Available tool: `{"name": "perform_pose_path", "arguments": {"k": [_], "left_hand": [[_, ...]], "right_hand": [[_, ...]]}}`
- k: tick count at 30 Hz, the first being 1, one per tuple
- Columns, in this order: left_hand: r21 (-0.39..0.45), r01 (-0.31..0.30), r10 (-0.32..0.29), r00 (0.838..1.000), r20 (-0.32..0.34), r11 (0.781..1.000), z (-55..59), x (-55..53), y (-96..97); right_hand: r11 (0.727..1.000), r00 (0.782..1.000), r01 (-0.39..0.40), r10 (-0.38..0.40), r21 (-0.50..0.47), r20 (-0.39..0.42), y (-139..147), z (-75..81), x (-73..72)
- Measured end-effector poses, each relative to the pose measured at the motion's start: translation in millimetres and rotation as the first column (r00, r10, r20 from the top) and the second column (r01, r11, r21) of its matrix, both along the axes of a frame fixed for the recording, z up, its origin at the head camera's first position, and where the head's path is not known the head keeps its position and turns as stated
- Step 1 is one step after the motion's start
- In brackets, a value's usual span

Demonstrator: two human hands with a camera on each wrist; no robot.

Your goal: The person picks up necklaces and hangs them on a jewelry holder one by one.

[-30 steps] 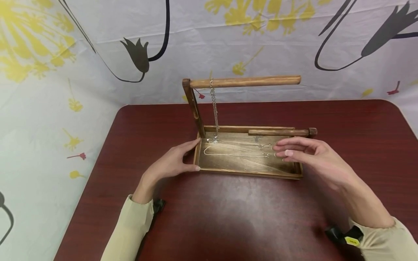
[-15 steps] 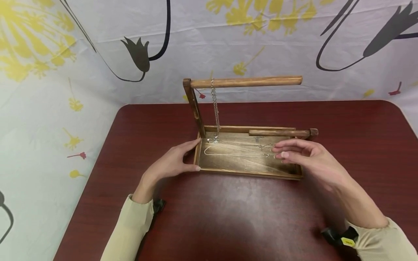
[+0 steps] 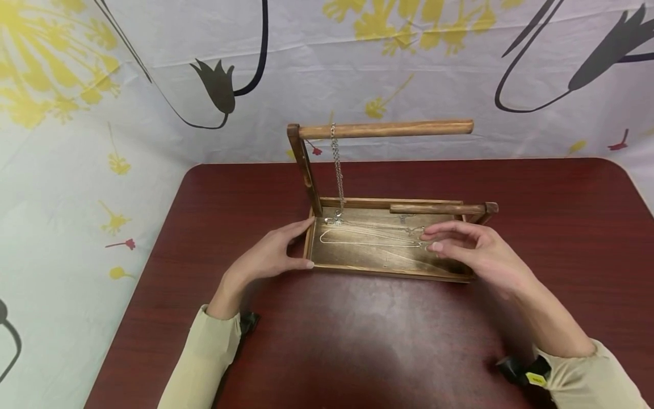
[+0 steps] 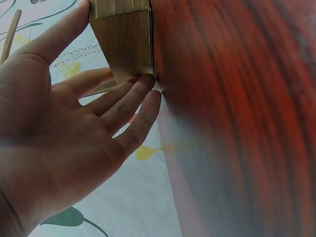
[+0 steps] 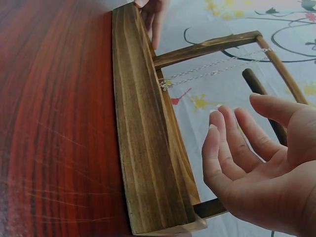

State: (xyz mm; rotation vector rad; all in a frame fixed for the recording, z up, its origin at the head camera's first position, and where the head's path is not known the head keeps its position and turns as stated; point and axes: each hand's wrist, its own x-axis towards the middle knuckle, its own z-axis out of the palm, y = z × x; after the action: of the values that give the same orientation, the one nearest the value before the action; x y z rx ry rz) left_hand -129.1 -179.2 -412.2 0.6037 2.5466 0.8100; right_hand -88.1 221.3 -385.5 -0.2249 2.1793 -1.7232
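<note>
A wooden jewelry stand with a shallow tray (image 3: 347,255) sits on the table, its upper bar (image 3: 409,129) reaching right from an upright post. My left hand (image 3: 265,253) spans the tray's left end, thumb at the front corner and straight fingers against the end. From the upper bar hangs a silver chain necklace (image 3: 337,170), its pendant reaching down to the tray. A thin light necklace (image 3: 370,245) lies stretched along the tray floor, with another fine chain (image 3: 380,227) behind it. My right hand (image 3: 485,255) hovers over the tray's right end, fingers bent loosely, fingertips close to the chains' right ends.
A lower wooden bar (image 3: 434,209) runs along the tray's back right, just behind the right hand. The dark red table (image 3: 357,335) extends around the stand. Behind it hangs a white cloth (image 3: 286,68) printed with flowers.
My right hand has moved a little left and down toward the right ends of the chains, its thumb and fingers drawing nearer together. The left hand and stand stay put.
</note>
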Motion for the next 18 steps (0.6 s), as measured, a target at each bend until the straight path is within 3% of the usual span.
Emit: {"name": "perform_pose_path", "arguments": {"k": [18], "left_hand": [[0.005,-0.004,0.004,1.000,-0.003,1.000,-0.2,0.2,-0.7]], "right_hand": [[0.990,0.993,-0.008,0.024,0.139,-0.116,-3,-11.3,-3.0]]}}
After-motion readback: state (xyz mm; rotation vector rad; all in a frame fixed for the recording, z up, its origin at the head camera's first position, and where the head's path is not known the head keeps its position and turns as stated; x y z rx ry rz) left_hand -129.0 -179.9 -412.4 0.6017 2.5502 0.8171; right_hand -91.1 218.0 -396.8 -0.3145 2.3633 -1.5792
